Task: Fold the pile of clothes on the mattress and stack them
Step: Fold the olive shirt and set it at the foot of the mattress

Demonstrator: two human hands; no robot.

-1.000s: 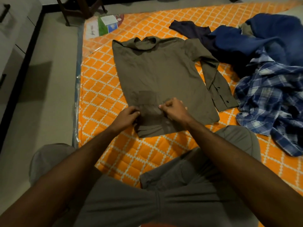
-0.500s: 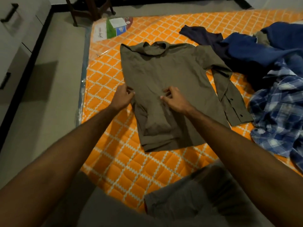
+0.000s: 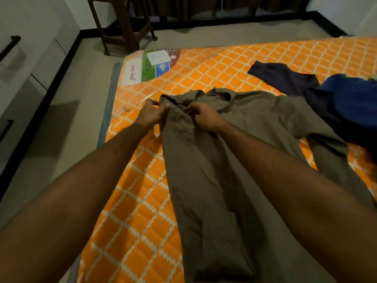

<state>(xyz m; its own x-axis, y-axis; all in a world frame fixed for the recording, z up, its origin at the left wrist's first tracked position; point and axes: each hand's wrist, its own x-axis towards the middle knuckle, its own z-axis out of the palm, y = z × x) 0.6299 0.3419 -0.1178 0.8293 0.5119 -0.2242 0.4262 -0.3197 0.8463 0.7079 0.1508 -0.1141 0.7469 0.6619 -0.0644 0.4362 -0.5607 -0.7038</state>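
Observation:
An olive-brown long-sleeved shirt (image 3: 253, 127) lies face down on the orange quilted mattress (image 3: 214, 64), collar at the far end. Its left side is folded inward as a long strip running toward me. My left hand (image 3: 152, 114) pinches the fold's outer edge at the shoulder, just left of the collar. My right hand (image 3: 204, 116) pinches the cloth beside the collar, on the strip's inner edge. The right sleeve (image 3: 338, 170) lies spread out to the right. A dark navy garment (image 3: 285, 78) and a blue one (image 3: 350, 94) lie at the far right.
A printed label (image 3: 153, 65) covers the mattress's far left corner under plastic wrap. Bare floor (image 3: 67, 119) runs along the left, with white drawers (image 3: 22, 64) beyond it. Dark wooden furniture legs (image 3: 124, 23) stand past the mattress head.
Both hands slid up the folded strip from the shirt's hem to its shoulder and collar. The view moved forward, so the plaid shirt has left the frame.

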